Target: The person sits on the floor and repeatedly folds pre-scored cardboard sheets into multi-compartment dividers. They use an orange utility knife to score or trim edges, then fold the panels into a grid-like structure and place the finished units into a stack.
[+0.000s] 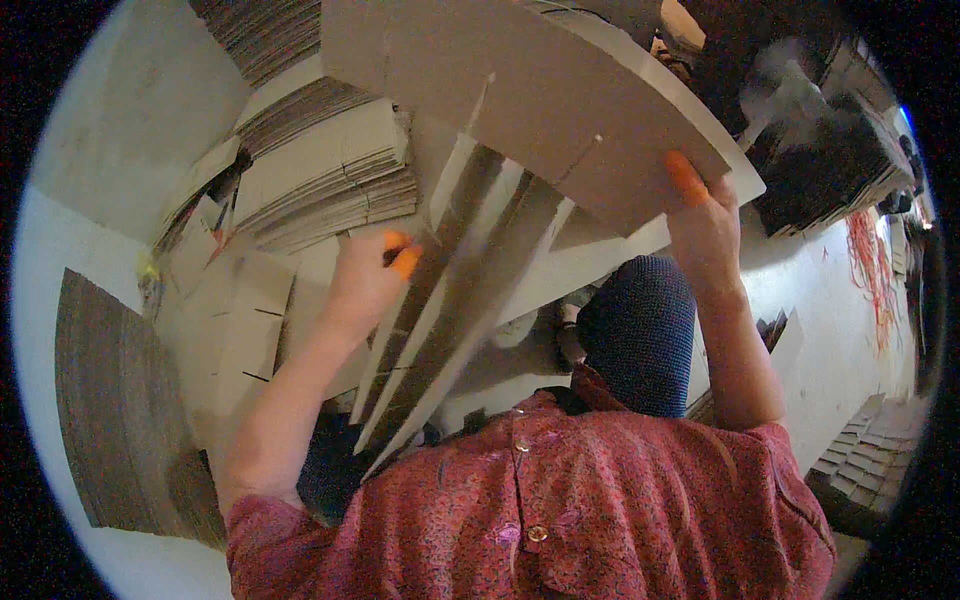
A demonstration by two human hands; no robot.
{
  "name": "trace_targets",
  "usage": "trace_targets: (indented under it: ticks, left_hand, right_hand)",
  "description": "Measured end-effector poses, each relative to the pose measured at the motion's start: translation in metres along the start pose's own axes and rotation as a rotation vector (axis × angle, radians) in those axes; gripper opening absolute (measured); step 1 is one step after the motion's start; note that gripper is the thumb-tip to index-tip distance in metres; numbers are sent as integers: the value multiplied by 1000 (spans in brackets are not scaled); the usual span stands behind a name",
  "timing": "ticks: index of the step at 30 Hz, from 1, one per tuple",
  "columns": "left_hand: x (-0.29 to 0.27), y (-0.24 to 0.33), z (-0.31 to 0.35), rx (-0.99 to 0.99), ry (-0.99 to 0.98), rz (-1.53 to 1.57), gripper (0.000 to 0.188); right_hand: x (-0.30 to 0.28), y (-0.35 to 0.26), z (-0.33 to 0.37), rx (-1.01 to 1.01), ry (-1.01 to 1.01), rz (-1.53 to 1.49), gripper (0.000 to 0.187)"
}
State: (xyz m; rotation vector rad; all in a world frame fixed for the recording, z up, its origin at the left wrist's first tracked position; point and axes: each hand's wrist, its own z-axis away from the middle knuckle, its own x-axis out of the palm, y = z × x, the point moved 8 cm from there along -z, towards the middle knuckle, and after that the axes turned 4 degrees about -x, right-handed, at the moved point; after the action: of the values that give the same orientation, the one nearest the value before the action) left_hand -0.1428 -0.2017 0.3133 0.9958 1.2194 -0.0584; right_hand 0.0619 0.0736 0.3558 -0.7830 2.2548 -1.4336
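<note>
A large cardboard sheet [470, 80] with slots cut in it slants across the upper middle. My right hand [705, 225] grips its right edge, an orange cover on the finger lying over its face. Below the sheet, long blurred cardboard strips [440, 310] run down toward my body. My left hand [370, 275] is beside these strips, its fingers curled in and orange covers on two fingertips. Whether anything sits between those fingertips is hidden.
Stacked flat cardboard [325, 180] rises at the upper left. Another cardboard stack [130, 410] stands at the far left. At the right are a dark stack [835, 150], hanging red strands [868, 265] and a pile of cardboard pieces [870, 455]. My knee [640, 330] is below the sheet.
</note>
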Motion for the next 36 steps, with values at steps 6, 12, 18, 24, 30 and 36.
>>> trace_targets:
  ticks: [6,12,18,24,30,36]
  left_hand:
    - [-29,-8,33,35,106,-18,20]
    - [-42,-21,43,20,142,-52,20]
    - [-40,-12,49,95,162,-80,20]
    - [-39,-23,48,81,170,-69,19]
    - [-37,-28,49,16,162,-23,18]
    - [-43,-28,53,8,229,-64,18]
  right_hand:
    - [-27,19,27,-38,-21,-59,14]
    - [-29,22,27,-14,-82,-6,11]
    - [-19,2,20,-98,-87,62,13]
    - [-13,-5,17,-150,-164,258,14]
    - [-13,3,15,-144,-183,215,14]
    - [3,44,29,-13,-417,371,17]
